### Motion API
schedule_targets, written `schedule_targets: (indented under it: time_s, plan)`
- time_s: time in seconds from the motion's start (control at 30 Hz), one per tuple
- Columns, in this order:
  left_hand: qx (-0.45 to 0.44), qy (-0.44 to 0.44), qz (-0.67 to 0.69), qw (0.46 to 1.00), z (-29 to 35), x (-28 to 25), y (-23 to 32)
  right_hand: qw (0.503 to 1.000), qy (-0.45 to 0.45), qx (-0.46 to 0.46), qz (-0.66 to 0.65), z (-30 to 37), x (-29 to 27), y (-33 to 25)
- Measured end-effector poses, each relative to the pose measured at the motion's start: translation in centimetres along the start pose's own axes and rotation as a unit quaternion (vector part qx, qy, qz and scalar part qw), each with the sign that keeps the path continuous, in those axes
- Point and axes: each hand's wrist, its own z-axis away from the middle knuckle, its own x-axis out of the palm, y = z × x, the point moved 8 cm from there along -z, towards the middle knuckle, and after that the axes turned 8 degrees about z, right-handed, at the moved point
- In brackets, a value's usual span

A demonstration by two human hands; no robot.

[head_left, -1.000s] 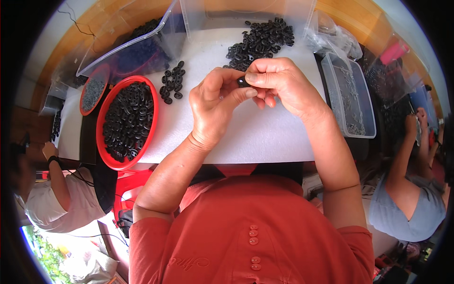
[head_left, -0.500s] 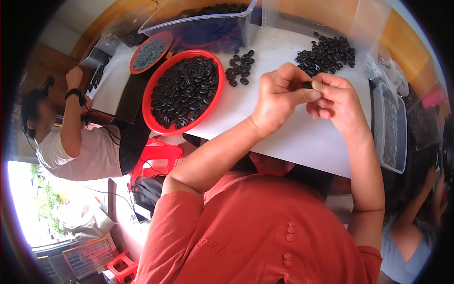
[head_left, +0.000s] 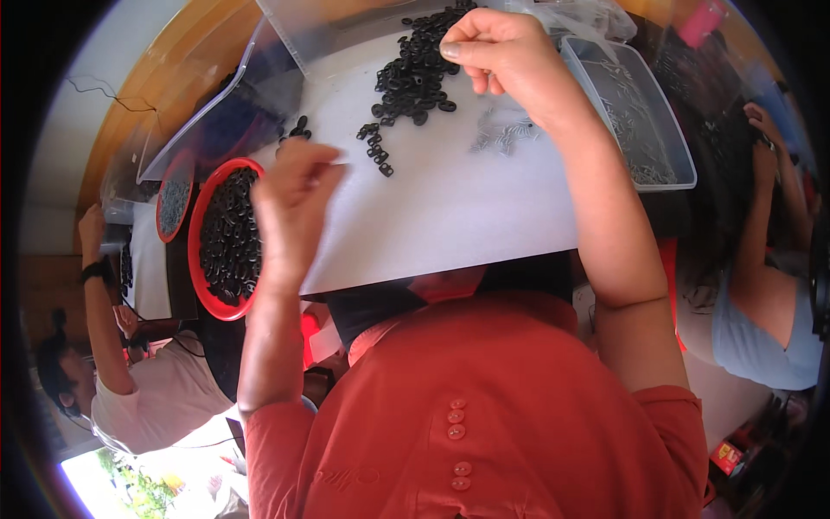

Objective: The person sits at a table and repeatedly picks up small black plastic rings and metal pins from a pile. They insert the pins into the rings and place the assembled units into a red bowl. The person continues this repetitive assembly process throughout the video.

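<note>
My right hand (head_left: pixel 510 65) is over the far side of the white tabletop, thumb and fingertip pinched together at the edge of a pile of small black oval parts with holes (head_left: pixel 415 73). Whatever is in that pinch is too small to make out. On the left, my left hand (head_left: pixel 294 208) is blurred by motion, its fingers bent, beside a red basin (head_left: pixel 195 251) heaped with the same kind of black parts (head_left: pixel 229 246). A few black parts (head_left: pixel 298 130) lie just beyond its fingers. A short row of black parts (head_left: pixel 378 154) trails from the pile.
Thin silvery pins (head_left: pixel 503 130) lie loose on the white tabletop (head_left: pixel 450 221). A clear plastic box (head_left: pixel 687 185) of similar pins stands at the right. Beyond the basin is a large clear bin (head_left: pixel 160 164). Co-workers sit at left (head_left: pixel 156 389) and right (head_left: pixel 769 320).
My hands, together before around a small black oval part, have parted: the left toward the basin side, the right to the pile. The whole view has turned to the right.
</note>
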Motion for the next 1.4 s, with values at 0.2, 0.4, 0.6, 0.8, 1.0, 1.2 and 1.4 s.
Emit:
schedule_targets:
  time_s: [0.2,0.4,0.6,0.8,1.0,1.2,1.4]
  plan:
    - [0.1,-0.119,0.004,0.988,-2.4,11.5,1.7,1.0,0.006,-0.004,0.027,-0.6,-0.1,1.7]
    - [0.17,-0.134,-0.1,0.971,-2.5,13.8,3.0,0.989,0.05,-0.116,0.079,-0.1,-0.7,-0.8]
    - [0.167,-0.103,-0.153,0.969,-2.5,13.3,2.3,0.985,0.047,-0.11,0.127,0.2,-0.7,-1.5]
    - [0.003,-0.093,0.01,0.996,-3.6,10.2,-0.2,0.983,0.013,-0.081,0.161,0.3,0.1,-0.3]
    - [0.18,-0.13,-0.141,0.965,-2.4,13.5,2.9,0.982,0.023,-0.098,0.161,0.1,-0.1,-1.1]
    - [0.195,-0.111,-0.188,0.956,-2.6,13.7,2.4,0.984,0.009,-0.077,0.161,0.0,0.4,0.3]
    - [-0.126,-0.112,0.17,0.971,-3.7,10.8,-2.0,0.976,-0.042,-0.087,0.198,0.3,0.9,-0.1]
